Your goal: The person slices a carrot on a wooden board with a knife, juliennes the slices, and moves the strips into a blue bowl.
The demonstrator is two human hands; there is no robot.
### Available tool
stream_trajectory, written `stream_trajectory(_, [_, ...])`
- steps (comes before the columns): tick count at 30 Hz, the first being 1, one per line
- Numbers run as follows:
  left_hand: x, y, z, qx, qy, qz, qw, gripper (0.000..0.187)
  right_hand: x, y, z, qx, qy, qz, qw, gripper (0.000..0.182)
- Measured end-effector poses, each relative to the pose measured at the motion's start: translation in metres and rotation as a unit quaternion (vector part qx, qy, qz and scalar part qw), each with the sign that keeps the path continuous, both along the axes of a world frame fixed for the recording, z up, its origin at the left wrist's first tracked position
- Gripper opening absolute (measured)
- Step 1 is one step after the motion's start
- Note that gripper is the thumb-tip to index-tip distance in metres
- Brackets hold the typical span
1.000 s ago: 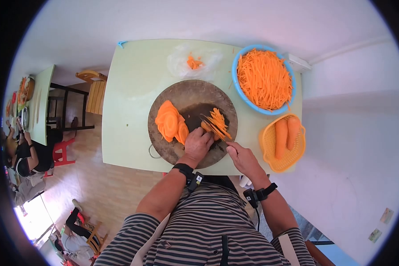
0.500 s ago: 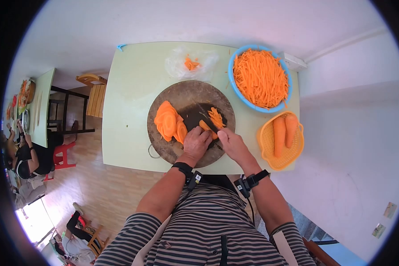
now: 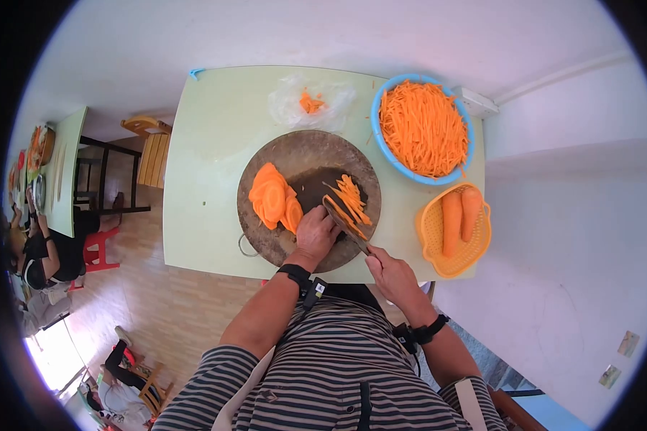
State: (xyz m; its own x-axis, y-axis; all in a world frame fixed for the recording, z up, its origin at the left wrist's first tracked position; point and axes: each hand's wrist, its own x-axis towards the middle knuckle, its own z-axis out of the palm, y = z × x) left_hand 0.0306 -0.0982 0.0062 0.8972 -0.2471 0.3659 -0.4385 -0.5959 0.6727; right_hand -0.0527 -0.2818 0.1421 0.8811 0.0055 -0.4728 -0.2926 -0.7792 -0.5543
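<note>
A round wooden chopping board (image 3: pixel 266 147) lies under both hands. My right hand (image 3: pixel 395 276) is closed round the handle of a kitchen knife (image 3: pixel 349 228), whose blade slants across the board. Against my left hand (image 3: pixel 316 233) the blade stands close to the curled fingertips, which press down on the board; whatever is under them is hidden. Cut carrot strips (image 3: pixel 351 197) lie along the blade's far side, some touching it. Left of the hand, a pile of overlapping carrot slices (image 3: pixel 272 197) rests on the board.
Carrot shreds fill a blue basin (image 3: pixel 382 147) at the back right. Below it, a yellow basket (image 3: pixel 433 251) holds two whole carrots (image 3: pixel 451 223). A plastic bag (image 3: pixel 284 100) with carrot scraps lies behind the board. Other people sit by a second table (image 3: pixel 68 165) at left.
My right hand has drawn back toward me and right with the knife, showing more blade. More strips lie spread beside it. My left hand has barely moved.
</note>
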Motion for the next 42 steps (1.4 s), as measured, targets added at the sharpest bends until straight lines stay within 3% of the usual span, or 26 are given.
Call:
stream_trajectory(15, [0.001, 0.001, 0.0, -0.016, -0.008, -0.002, 1.0, 0.018, 0.044, 0.022, -0.022, -0.042, -0.013, 0.035, 0.998, 0.042])
stream_trajectory(18, [-0.001, 0.0, -0.001, 0.017, 0.002, -0.003, 1.0, 0.016, 0.062, 0.023, -0.031, -0.034, -0.016, 0.034, 0.999, 0.041])
stream_trajectory(20, [0.0, -0.003, -0.001, 0.007, -0.004, 0.015, 1.0, 0.013, 0.066, 0.016, -0.042, 0.034, -0.024, 0.015, 0.999, 0.041])
stream_trajectory(23, [-0.001, -0.004, -0.002, -0.001, 0.009, 0.023, 1.0, 0.013, 0.056, 0.01, -0.031, 0.06, -0.046, -0.036, 0.996, 0.04])
stream_trajectory(32, [0.001, 0.0, 0.001, -0.017, 0.004, 0.0, 1.0, 0.018, 0.01, -0.001, -0.008, 0.001, -0.002, 0.014, 1.0, 0.041])
stream_trajectory(42, [0.002, 0.0, 0.001, -0.027, 0.011, -0.007, 1.0, 0.023, 0.02, 0.005, -0.005, -0.027, -0.005, 0.024, 0.999, 0.042])
